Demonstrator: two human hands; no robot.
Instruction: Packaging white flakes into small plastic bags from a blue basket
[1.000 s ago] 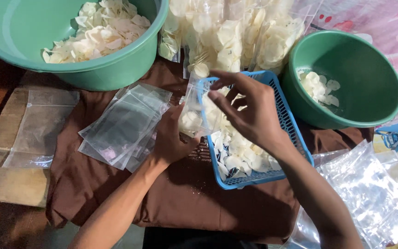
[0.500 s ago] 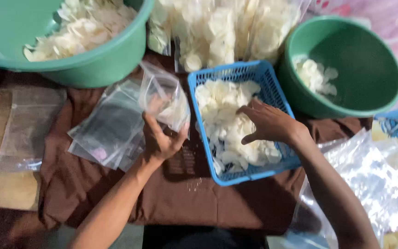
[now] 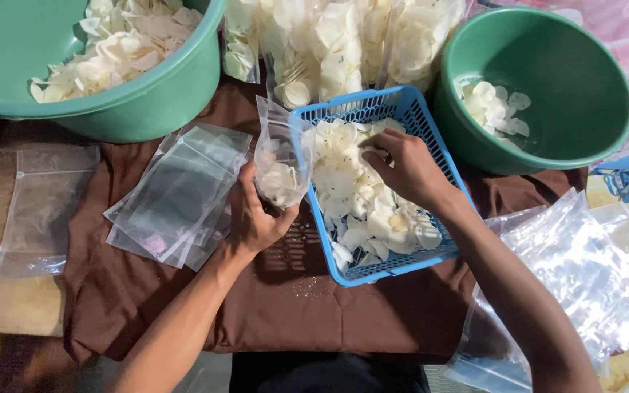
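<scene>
My left hand [image 3: 256, 218] grips a small clear plastic bag [image 3: 279, 156] partly filled with pale white chips, held upright beside the blue basket's left wall. My right hand [image 3: 405, 169] reaches into the blue plastic basket [image 3: 391, 269], fingers closed around some of the white chips [image 3: 347, 193] that fill it. The basket rests on a brown cloth [image 3: 271, 313].
A stack of empty clear bags [image 3: 180, 193] lies left of my left hand. A large green basin [image 3: 147, 94] of chips stands at the top left, a smaller green basin [image 3: 591, 116] at the right. Filled bags [image 3: 336, 44] pile up behind the basket. More clear bags [image 3: 591, 284] lie at the lower right.
My right hand has dropped from above the bag into the basket and moved toward its far end. My left hand keeps holding the bag, now closer to the basket.
</scene>
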